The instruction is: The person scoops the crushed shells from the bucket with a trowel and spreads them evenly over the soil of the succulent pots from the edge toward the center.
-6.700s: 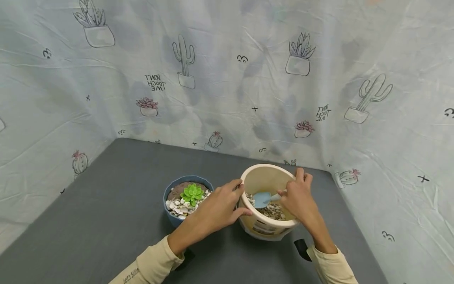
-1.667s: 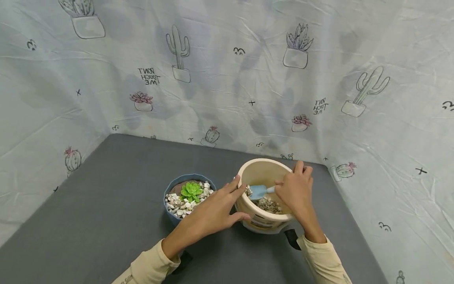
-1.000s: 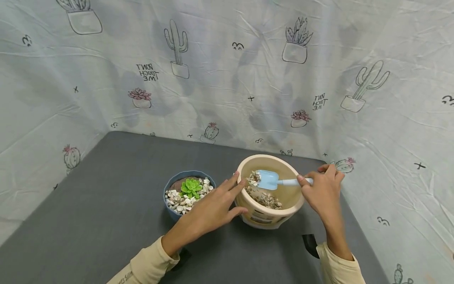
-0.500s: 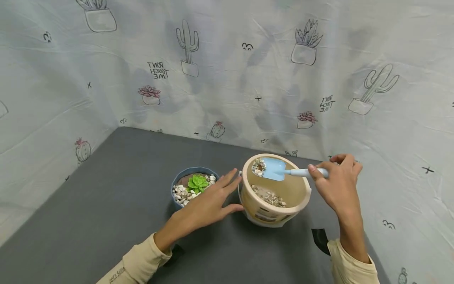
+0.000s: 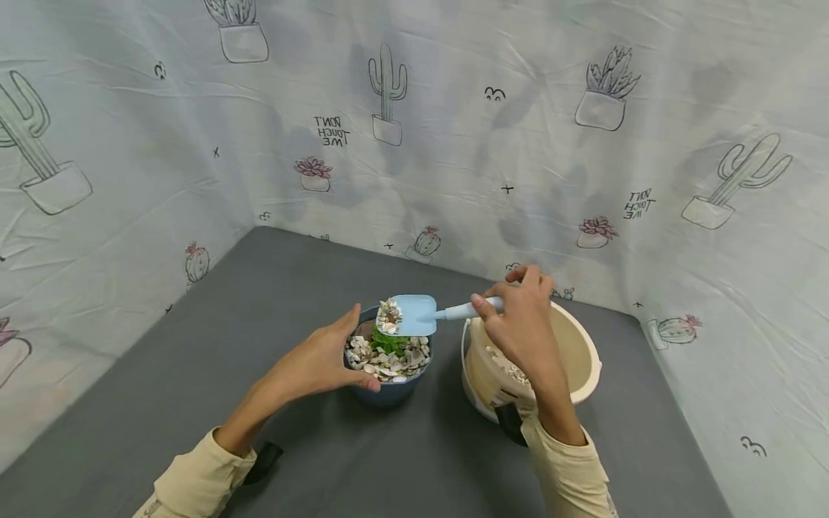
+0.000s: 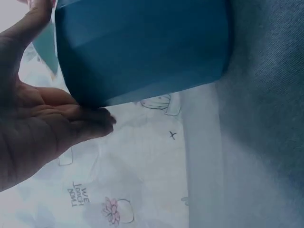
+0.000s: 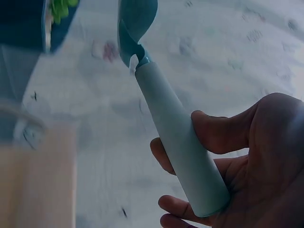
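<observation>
My right hand (image 5: 524, 316) pinches the handle of a light blue toy shovel (image 5: 414, 315), thumb against fingers in the right wrist view. White shells or stones (image 5: 390, 316) lie at the tip of its blade. The blade is over a blue flower pot (image 5: 388, 394), hiding part of a green succulent (image 5: 388, 341) among pale stones. My left hand (image 5: 314, 363) spans the pot's left side, thumb at the near rim and fingers round the far side. In the left wrist view the fingers (image 6: 92, 121) touch the pot wall.
A cream bucket (image 5: 583, 360) with stones inside stands on the grey table (image 5: 363, 460) to the right, partly behind my right forearm. Pale curtains (image 5: 447, 158) printed with cacti close off the back and sides.
My right hand has lifted the shovel with stones out of the bucket and carried it left over the pot. My left hand has left the bucket's rim for the pot.
</observation>
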`<state>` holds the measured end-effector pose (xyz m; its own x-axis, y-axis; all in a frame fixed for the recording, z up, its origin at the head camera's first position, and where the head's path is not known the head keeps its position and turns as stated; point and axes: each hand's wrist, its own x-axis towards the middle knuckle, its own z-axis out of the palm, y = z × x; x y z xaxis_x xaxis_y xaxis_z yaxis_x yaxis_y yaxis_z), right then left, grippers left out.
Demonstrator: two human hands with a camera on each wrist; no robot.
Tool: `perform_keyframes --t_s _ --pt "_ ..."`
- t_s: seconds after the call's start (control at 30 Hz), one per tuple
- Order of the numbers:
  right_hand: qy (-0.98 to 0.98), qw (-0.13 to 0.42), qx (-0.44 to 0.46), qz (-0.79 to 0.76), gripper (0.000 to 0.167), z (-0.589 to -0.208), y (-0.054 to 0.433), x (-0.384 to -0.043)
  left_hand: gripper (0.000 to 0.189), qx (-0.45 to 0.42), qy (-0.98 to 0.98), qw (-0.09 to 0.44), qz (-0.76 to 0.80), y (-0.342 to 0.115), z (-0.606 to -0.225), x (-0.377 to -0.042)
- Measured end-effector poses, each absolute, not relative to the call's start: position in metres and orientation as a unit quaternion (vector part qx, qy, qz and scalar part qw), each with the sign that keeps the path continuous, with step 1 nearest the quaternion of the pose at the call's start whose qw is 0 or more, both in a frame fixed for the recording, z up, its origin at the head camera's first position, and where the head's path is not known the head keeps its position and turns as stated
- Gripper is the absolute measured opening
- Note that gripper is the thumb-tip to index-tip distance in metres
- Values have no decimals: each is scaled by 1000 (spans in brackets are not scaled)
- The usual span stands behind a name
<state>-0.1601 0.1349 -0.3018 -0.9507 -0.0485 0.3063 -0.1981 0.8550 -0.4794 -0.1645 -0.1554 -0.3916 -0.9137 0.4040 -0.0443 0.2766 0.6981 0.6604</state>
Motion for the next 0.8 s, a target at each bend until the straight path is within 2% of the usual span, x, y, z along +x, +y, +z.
perform_keyframes --t_s 0.13,0.27,0.8 --pt "-963 142 87 212 31 -309 115 -167 143 176 916 102 346 -153 -393 -166" --pt "-964 170 104 174 29 -311 100 -166 144 168 916 100 350 -153 -394 -165" --pt "-899 392 190 33 29 -307 76 -155 137 162 917 95 353 -155 -396 -164"
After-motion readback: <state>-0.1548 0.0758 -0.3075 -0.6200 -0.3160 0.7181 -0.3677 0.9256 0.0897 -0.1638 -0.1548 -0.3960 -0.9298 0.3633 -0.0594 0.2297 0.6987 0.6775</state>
